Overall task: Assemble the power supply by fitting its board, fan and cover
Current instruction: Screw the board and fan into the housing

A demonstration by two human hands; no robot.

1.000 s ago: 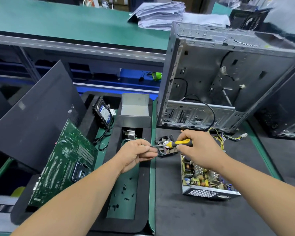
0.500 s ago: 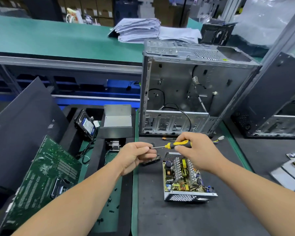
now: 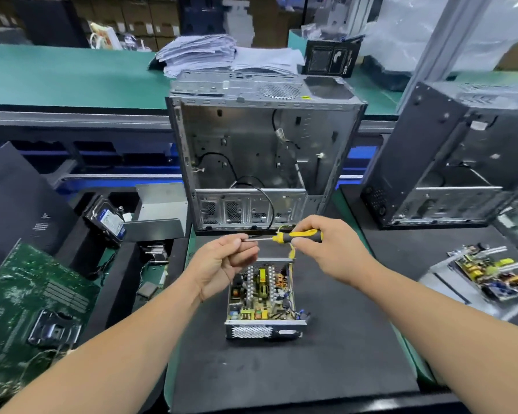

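Note:
The open power supply box [image 3: 263, 330] sits on the black mat, its board [image 3: 260, 291] with yellow and copper parts lying inside. Above its far end, my right hand [image 3: 326, 249] grips the yellow and black handle of a screwdriver [image 3: 299, 236], held level and pointing left. My left hand [image 3: 222, 261] has its fingers curled round the tip of the metal shaft; whatever it may pinch there is hidden. The grey metal cover [image 3: 159, 210] lies at the back left. The fan is hidden behind my left hand.
An empty computer case [image 3: 260, 156] stands upright just behind my hands, another [image 3: 449, 162] at the right. A green motherboard [image 3: 27, 306] leans at the left, a hard drive [image 3: 106, 221] beside it. A second bare board [image 3: 488, 273] lies at the right edge.
The view has swung left and back, so the power supply now lies centred below my hands. Both hands stay joined at the screwdriver and have lifted a little above the box.

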